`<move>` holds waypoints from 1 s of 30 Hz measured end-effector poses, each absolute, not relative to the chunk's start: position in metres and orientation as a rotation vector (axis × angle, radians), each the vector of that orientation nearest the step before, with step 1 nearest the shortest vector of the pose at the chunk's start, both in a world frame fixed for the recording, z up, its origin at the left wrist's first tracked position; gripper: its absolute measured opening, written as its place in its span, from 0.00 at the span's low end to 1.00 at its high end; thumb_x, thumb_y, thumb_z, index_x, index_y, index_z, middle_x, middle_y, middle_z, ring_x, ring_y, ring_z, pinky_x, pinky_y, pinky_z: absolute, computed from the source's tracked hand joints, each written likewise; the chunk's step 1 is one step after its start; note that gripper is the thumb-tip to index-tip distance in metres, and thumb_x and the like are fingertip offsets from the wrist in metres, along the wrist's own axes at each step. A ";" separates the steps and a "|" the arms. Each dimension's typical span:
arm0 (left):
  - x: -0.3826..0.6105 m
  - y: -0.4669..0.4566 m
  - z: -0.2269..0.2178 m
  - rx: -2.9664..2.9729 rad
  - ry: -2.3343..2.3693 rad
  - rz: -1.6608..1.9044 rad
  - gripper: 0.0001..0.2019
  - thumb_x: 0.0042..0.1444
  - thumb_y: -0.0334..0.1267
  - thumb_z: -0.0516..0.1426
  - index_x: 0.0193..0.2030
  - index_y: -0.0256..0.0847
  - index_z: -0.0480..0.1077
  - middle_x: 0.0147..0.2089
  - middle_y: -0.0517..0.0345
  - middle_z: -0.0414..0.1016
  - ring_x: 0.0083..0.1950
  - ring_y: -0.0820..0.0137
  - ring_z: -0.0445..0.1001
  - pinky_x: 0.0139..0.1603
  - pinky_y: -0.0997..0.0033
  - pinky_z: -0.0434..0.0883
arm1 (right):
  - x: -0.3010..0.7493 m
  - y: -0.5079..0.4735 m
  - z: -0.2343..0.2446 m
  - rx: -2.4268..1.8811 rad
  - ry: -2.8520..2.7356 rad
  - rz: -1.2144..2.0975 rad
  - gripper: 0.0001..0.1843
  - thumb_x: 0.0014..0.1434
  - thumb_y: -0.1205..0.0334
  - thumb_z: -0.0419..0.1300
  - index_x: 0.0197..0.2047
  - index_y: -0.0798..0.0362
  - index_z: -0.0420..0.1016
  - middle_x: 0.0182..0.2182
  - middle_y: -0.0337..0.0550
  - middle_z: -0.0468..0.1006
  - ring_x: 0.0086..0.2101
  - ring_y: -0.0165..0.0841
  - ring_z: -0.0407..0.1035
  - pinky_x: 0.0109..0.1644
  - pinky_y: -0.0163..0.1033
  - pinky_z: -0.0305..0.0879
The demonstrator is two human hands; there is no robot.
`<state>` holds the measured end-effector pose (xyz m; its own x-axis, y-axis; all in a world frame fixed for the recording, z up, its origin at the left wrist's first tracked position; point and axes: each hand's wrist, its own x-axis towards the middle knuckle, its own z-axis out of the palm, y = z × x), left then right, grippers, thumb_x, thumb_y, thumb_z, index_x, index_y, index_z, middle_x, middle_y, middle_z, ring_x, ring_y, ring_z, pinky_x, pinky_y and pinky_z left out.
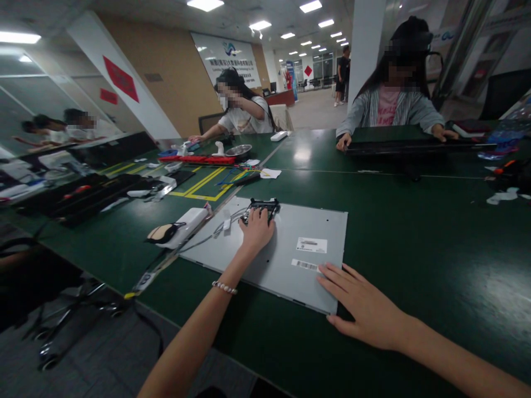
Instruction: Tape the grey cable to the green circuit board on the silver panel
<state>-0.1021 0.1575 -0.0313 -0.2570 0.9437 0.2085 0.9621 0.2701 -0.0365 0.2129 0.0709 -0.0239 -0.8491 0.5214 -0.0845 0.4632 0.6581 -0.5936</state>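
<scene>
A flat grey metal panel (286,271), which looks like the back of a display panel, lies on the green table. Two white labels, one of them a barcode label (306,265), are stuck to its right part. At its far edge sits a black plastic bracket (265,203) with small parts under it. My left hand (258,229) has its fingers curled over this bracket, covering much of it. Thin grey cables (207,237) run left from there across the panel. My right hand (365,304) rests on the panel's near right corner, fingers outstretched and spread, thumb at the edge.
Left of the panel lie a white power strip (188,226) and a beige-and-black mouse-shaped object (166,233). Farther off are a metal bowl (239,150) and red trays (199,159). Across the table, one person holds a dark flat screen (415,147); another sits farther left.
</scene>
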 end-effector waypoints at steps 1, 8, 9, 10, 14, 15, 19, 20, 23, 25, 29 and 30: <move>-0.103 0.159 -0.030 -1.780 -2.360 -0.147 0.23 0.65 0.42 0.43 0.64 0.38 0.59 0.68 0.41 0.57 0.71 0.53 0.50 0.63 0.33 0.51 | 0.213 0.071 -0.024 -0.831 -2.783 0.949 0.40 0.63 0.40 0.49 0.71 0.51 0.47 0.70 0.42 0.45 0.68 0.40 0.38 0.70 0.52 0.31; -0.118 0.211 -0.022 -1.984 -2.211 -0.248 0.24 0.65 0.33 0.39 0.67 0.34 0.53 0.69 0.44 0.56 0.71 0.63 0.51 0.68 0.53 0.50 | 0.213 0.072 -0.022 -0.840 -2.776 0.963 0.40 0.62 0.40 0.50 0.71 0.50 0.48 0.70 0.41 0.46 0.68 0.40 0.37 0.71 0.52 0.31; -0.121 0.220 -0.022 -2.034 -2.234 -0.225 0.24 0.64 0.31 0.40 0.67 0.34 0.53 0.69 0.44 0.57 0.70 0.63 0.53 0.68 0.53 0.50 | 0.213 0.072 -0.023 -0.837 -2.776 0.957 0.40 0.62 0.40 0.50 0.71 0.50 0.47 0.70 0.41 0.45 0.68 0.40 0.37 0.71 0.52 0.31; -0.124 0.229 -0.022 -2.063 -2.272 -0.200 0.24 0.63 0.30 0.41 0.66 0.34 0.54 0.68 0.43 0.59 0.69 0.62 0.56 0.68 0.53 0.51 | 0.213 0.072 -0.023 -0.835 -2.778 0.952 0.40 0.62 0.40 0.49 0.71 0.50 0.47 0.70 0.41 0.45 0.68 0.39 0.37 0.71 0.52 0.30; -0.134 0.256 -0.025 -2.055 -2.409 -0.164 0.22 0.61 0.29 0.43 0.61 0.34 0.61 0.60 0.39 0.69 0.61 0.55 0.68 0.63 0.48 0.57 | 0.213 0.073 -0.022 -0.832 -2.790 0.948 0.40 0.63 0.39 0.48 0.71 0.50 0.46 0.70 0.40 0.43 0.68 0.38 0.37 0.70 0.52 0.31; -0.136 0.260 -0.026 -2.058 -2.424 -0.170 0.22 0.61 0.29 0.43 0.61 0.34 0.61 0.60 0.40 0.70 0.61 0.55 0.68 0.63 0.47 0.57 | 0.213 0.073 -0.022 -0.829 -2.791 0.944 0.40 0.63 0.39 0.47 0.71 0.50 0.47 0.71 0.40 0.43 0.68 0.38 0.37 0.70 0.52 0.30; -0.143 0.271 -0.027 -2.088 -2.440 -0.243 0.25 0.58 0.29 0.45 0.63 0.36 0.60 0.64 0.45 0.66 0.64 0.58 0.65 0.63 0.57 0.60 | 0.213 0.073 -0.020 -0.822 -2.791 0.927 0.39 0.63 0.40 0.47 0.71 0.50 0.47 0.70 0.41 0.43 0.68 0.38 0.36 0.71 0.51 0.30; -0.145 0.272 -0.026 -2.089 -2.436 -0.273 0.26 0.58 0.29 0.45 0.64 0.36 0.60 0.65 0.46 0.65 0.64 0.60 0.65 0.63 0.60 0.60 | 0.213 0.073 -0.020 -0.823 -2.789 0.930 0.39 0.64 0.40 0.47 0.71 0.50 0.47 0.70 0.41 0.44 0.68 0.38 0.37 0.71 0.51 0.30; -0.162 0.265 -0.018 -2.062 -2.406 -0.385 0.27 0.56 0.28 0.45 0.63 0.35 0.62 0.65 0.51 0.64 0.64 0.65 0.64 0.62 0.69 0.61 | 0.213 0.073 -0.022 -0.820 -2.781 0.932 0.39 0.64 0.40 0.47 0.71 0.50 0.47 0.70 0.41 0.44 0.68 0.38 0.37 0.71 0.51 0.31; -0.181 0.253 -0.009 -2.014 -2.390 -0.448 0.27 0.54 0.28 0.45 0.61 0.35 0.65 0.64 0.52 0.66 0.64 0.66 0.64 0.63 0.71 0.60 | 0.214 0.072 -0.023 -0.812 -2.781 0.924 0.39 0.64 0.40 0.47 0.71 0.50 0.47 0.70 0.41 0.44 0.68 0.38 0.37 0.71 0.51 0.31; -0.231 0.220 0.013 -1.867 -2.479 -0.504 0.22 0.50 0.30 0.50 0.52 0.32 0.72 0.54 0.47 0.75 0.53 0.61 0.72 0.57 0.64 0.66 | 0.214 0.071 -0.025 -0.816 -2.776 0.928 0.39 0.63 0.39 0.48 0.71 0.48 0.46 0.70 0.40 0.44 0.68 0.39 0.37 0.70 0.52 0.31; -0.242 0.211 0.018 -1.836 -2.523 -0.519 0.21 0.49 0.31 0.53 0.50 0.33 0.73 0.51 0.48 0.76 0.49 0.61 0.74 0.54 0.64 0.67 | 0.214 0.071 -0.026 -0.822 -2.774 0.931 0.39 0.63 0.39 0.48 0.71 0.48 0.46 0.70 0.40 0.44 0.68 0.39 0.37 0.70 0.53 0.31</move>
